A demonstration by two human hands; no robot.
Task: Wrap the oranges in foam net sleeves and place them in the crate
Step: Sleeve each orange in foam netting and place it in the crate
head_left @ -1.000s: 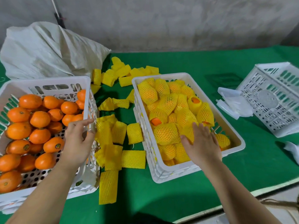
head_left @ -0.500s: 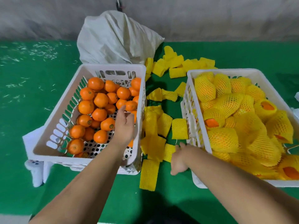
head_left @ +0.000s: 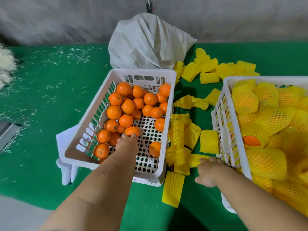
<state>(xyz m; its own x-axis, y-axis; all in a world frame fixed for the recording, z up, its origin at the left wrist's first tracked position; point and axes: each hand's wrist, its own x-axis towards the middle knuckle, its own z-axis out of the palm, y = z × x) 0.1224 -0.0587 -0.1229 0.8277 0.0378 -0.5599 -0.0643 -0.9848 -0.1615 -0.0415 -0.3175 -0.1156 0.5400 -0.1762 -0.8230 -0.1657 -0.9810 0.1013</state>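
**Orange packing station, green table: contents at this moment**

Landmark: white basket of bare oranges, centre of table.

- Bare oranges: heaped in the far and left parts of the basket; perforated floor exposed at the near right.
- Left hand: reaches inside the basket, fingertips touching one orange near its middle. Whether the fingers have closed round it cannot be told.
- Foam net sleeves, yellow: scattered flat on the table just right of the basket, more beyond its far right corner.
- Right hand: right of the basket, at the near end of the sleeve pile, fingers touching a flat sleeve; grip cannot be told.
- Crate, white: right of the sleeves, filled with sleeved oranges.
- White sack: directly behind the basket.
- Pale shavings: strewn left of the basket.
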